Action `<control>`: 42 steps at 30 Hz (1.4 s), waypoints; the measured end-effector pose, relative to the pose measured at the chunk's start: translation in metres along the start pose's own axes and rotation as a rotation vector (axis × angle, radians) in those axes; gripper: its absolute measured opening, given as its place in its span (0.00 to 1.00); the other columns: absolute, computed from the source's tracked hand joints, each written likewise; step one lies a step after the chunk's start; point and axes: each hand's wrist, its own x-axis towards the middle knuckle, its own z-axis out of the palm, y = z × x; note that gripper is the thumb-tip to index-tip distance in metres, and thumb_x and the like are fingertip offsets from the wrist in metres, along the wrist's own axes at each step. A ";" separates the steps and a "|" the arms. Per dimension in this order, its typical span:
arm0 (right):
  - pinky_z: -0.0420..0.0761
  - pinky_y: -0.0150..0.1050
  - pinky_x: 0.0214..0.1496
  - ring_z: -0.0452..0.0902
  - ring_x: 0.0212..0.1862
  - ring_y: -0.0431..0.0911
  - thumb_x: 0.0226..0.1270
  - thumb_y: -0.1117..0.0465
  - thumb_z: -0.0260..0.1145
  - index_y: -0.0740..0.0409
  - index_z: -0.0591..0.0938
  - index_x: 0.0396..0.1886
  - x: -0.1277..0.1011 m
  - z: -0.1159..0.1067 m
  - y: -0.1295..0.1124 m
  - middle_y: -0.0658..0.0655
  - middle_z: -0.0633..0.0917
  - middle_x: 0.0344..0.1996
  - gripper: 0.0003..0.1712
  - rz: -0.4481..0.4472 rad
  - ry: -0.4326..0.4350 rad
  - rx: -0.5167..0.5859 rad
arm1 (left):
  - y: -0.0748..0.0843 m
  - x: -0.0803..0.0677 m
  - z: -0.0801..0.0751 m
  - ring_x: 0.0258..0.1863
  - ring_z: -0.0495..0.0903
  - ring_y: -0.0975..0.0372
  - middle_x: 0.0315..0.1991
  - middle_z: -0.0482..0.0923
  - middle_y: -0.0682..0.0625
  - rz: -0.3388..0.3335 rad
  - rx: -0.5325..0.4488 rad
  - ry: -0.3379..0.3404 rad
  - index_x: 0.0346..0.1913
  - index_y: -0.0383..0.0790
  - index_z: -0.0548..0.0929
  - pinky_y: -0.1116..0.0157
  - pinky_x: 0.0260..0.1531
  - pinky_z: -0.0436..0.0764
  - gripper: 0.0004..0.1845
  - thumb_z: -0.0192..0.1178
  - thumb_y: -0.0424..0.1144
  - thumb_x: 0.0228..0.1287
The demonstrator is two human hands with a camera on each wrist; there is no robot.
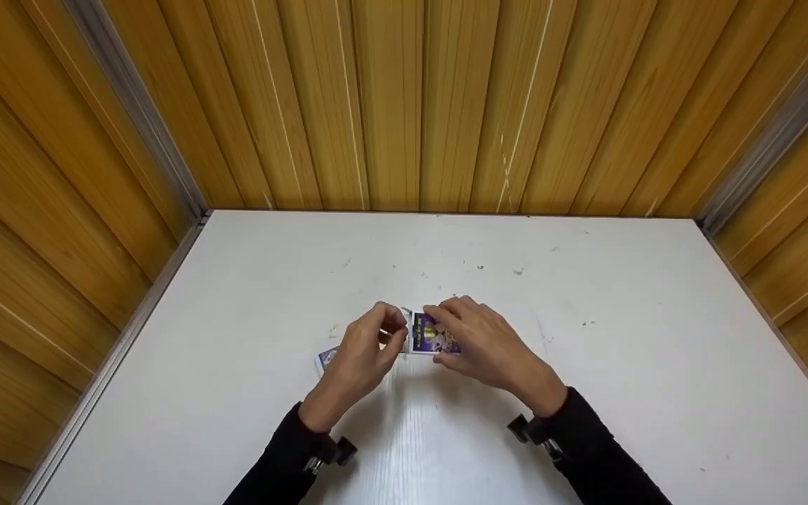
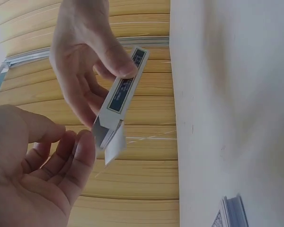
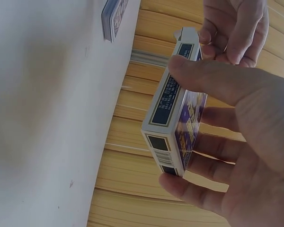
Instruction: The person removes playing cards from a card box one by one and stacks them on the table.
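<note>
A small purple and white card box [image 1: 435, 335] is held above the table by my right hand [image 1: 485, 344], thumb on one narrow side and fingers on the opposite one. The box's end is open, with a white flap [image 2: 115, 144] sticking out. At that end is my left hand [image 1: 365, 344], its fingers loosely bent and the fingertips [image 2: 87, 142] right by the box's edge; whether they touch it is unclear. A stack of cards [image 3: 114, 19] lies on the table, partly hidden by the left hand in the head view.
The white table [image 1: 586, 280] carries small scuffs and specks. Wood-patterned panels [image 1: 446, 105] stand behind it and at both sides, with grey metal posts [image 1: 141, 105] in the corners.
</note>
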 end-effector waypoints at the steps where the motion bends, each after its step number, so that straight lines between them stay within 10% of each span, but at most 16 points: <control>1: 0.81 0.43 0.46 0.77 0.50 0.48 0.57 0.53 0.82 0.58 0.77 0.68 0.000 -0.001 -0.001 0.56 0.81 0.53 0.40 -0.002 0.002 -0.001 | -0.001 0.000 0.001 0.39 0.82 0.59 0.39 0.80 0.49 -0.002 0.000 0.004 0.43 0.37 0.75 0.65 0.38 0.84 0.06 0.60 0.24 0.71; 42: 0.81 0.43 0.52 0.77 0.52 0.48 0.56 0.54 0.82 0.55 0.77 0.68 0.003 0.003 -0.014 0.55 0.81 0.54 0.40 -0.045 -0.015 -0.042 | -0.011 -0.004 0.000 0.29 0.76 0.64 0.29 0.75 0.52 -0.271 -0.053 -0.045 0.35 0.38 0.74 0.71 0.27 0.79 0.09 0.65 0.26 0.68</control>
